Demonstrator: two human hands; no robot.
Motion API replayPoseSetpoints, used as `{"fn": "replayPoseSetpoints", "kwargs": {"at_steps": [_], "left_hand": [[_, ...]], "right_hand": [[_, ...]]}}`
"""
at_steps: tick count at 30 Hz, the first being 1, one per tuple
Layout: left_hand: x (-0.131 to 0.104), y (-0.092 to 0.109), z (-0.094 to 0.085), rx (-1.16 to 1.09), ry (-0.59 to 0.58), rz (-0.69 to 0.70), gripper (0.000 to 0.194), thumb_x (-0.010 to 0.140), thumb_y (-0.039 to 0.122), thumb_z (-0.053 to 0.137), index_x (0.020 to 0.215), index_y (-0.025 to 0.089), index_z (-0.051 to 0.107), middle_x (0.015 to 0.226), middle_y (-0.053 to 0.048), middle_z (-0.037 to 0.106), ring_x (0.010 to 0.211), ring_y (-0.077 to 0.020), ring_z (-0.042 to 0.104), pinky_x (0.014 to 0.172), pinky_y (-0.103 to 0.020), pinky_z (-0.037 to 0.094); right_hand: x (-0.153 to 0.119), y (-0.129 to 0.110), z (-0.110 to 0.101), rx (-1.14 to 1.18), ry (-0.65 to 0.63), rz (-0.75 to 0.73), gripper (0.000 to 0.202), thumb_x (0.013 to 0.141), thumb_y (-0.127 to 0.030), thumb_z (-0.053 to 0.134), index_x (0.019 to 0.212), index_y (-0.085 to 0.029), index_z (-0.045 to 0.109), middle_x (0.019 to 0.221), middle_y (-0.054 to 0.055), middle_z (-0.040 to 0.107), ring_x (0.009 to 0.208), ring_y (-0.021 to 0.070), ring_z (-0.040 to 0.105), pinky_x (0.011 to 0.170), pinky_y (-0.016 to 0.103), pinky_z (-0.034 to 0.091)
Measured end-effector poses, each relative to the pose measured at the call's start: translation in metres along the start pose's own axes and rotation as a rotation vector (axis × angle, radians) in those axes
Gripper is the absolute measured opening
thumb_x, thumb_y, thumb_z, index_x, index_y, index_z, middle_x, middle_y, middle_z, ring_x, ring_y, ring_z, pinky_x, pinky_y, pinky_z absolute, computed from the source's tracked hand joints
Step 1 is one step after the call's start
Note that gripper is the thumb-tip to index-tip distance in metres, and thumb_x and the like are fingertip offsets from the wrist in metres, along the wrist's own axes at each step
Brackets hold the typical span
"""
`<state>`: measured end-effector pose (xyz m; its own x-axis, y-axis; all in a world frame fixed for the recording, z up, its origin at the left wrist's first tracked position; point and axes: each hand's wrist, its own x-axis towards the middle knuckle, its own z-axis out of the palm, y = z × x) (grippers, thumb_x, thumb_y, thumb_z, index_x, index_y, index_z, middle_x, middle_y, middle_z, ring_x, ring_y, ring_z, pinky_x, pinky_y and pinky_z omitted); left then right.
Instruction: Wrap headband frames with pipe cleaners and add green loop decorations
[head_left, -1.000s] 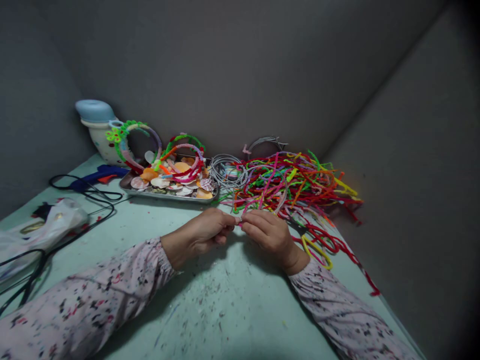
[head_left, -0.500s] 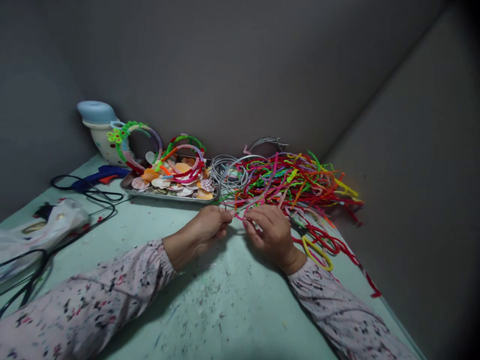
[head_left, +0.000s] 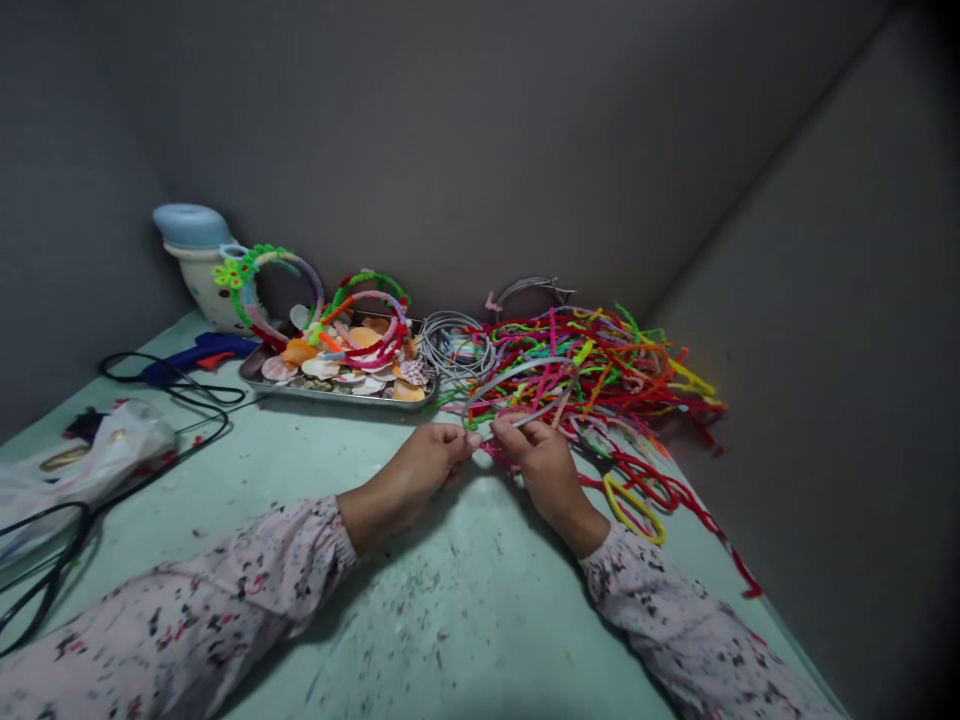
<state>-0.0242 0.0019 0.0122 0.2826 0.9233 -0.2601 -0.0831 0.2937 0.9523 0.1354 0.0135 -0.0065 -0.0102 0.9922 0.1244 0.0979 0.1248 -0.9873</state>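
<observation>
My left hand (head_left: 429, 462) is closed in a pinch on the near side of a grey wire hoop (head_left: 510, 373). Just to its right, my right hand (head_left: 551, 478) grips the same hoop between thumb and fingers. A pink pipe cleaner (head_left: 496, 455) shows between the two hands, under the wire; its ends are hidden by the fingers. The hoop's far side overlaps a tangled heap of coloured pipe cleaners (head_left: 615, 365). Yellow-handled scissors (head_left: 634, 510) lie beside my right wrist.
A metal tray (head_left: 337, 397) of seashells, with decorated hoops (head_left: 375, 330) on it, stands at the back. Next to it is coiled grey wire (head_left: 454, 345). Leftward are a blue-lidded container (head_left: 199, 265), a blue glue gun (head_left: 199, 352), black cable (head_left: 217, 395) and a plastic bag (head_left: 135, 440).
The wire hoop has turned and tilted lower over the pipe cleaner heap. My hands have shifted slightly, and the right fingers now pinch the wire closer to the left hand.
</observation>
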Motion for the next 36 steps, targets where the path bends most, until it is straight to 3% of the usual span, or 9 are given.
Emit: {"fn": "replayPoseSetpoints", "kwargs": {"at_steps": [8, 13, 18, 23, 29, 36], "left_hand": [[0.0036, -0.0023, -0.0042, -0.24, -0.082, -0.032, 0.016, 0.074, 0.026, 0.069, 0.078, 0.013, 0.06, 0.065, 0.004, 0.046, 0.048, -0.0039, 0.031, 0.043, -0.018, 0.02], [0.0051, -0.0057, -0.0045, -0.13, -0.042, -0.001, 0.022, 0.072, 0.027, 0.07, 0.086, 0.011, 0.067, 0.065, 0.001, 0.051, 0.048, -0.0049, 0.035, 0.043, -0.019, 0.021], [0.0041, -0.0029, -0.002, 0.075, 0.073, 0.065, 0.017, 0.076, 0.029, 0.066, 0.077, 0.012, 0.067, 0.053, 0.003, 0.046, 0.043, -0.0065, 0.036, 0.042, -0.021, 0.022], [0.005, -0.0054, -0.0018, 0.168, 0.101, 0.134, 0.017, 0.078, 0.03, 0.063, 0.073, 0.014, 0.066, 0.046, 0.003, 0.045, 0.041, -0.0076, 0.035, 0.042, -0.022, 0.022], [0.0049, -0.0035, -0.0021, 0.149, 0.058, 0.14, 0.021, 0.078, 0.033, 0.063, 0.072, 0.013, 0.065, 0.048, 0.002, 0.051, 0.042, -0.0076, 0.037, 0.043, -0.021, 0.024], [0.0046, 0.0, -0.0047, 0.072, -0.017, 0.127, 0.027, 0.078, 0.037, 0.064, 0.085, 0.011, 0.069, 0.054, -0.001, 0.054, 0.046, -0.0082, 0.042, 0.045, -0.02, 0.027]], "right_hand": [[0.0046, 0.006, -0.0043, 0.081, -0.016, -0.001, 0.027, 0.078, -0.043, 0.066, 0.081, -0.016, 0.068, 0.068, 0.0, 0.063, 0.062, 0.0134, 0.055, 0.058, 0.025, 0.043], [0.0042, 0.0017, -0.003, -0.006, -0.003, -0.024, 0.028, 0.078, -0.044, 0.065, 0.079, -0.016, 0.067, 0.066, 0.0, 0.063, 0.061, 0.0137, 0.054, 0.058, 0.025, 0.042], [0.0016, -0.0017, -0.0009, -0.011, -0.003, -0.024, 0.03, 0.077, -0.045, 0.064, 0.08, -0.016, 0.067, 0.068, 0.002, 0.065, 0.061, 0.0151, 0.057, 0.057, 0.026, 0.043], [0.0003, -0.0012, -0.001, -0.027, 0.006, -0.038, 0.028, 0.076, -0.043, 0.066, 0.082, -0.016, 0.068, 0.067, 0.002, 0.065, 0.059, 0.0147, 0.056, 0.055, 0.026, 0.044], [0.0001, -0.0005, -0.002, -0.037, 0.012, -0.074, 0.027, 0.076, -0.043, 0.066, 0.083, -0.017, 0.068, 0.068, 0.001, 0.066, 0.059, 0.0153, 0.057, 0.055, 0.026, 0.045], [0.0017, 0.0013, -0.0018, 0.071, 0.038, -0.031, 0.028, 0.077, -0.045, 0.067, 0.085, -0.018, 0.068, 0.073, 0.002, 0.067, 0.06, 0.0151, 0.058, 0.055, 0.026, 0.046]]}}
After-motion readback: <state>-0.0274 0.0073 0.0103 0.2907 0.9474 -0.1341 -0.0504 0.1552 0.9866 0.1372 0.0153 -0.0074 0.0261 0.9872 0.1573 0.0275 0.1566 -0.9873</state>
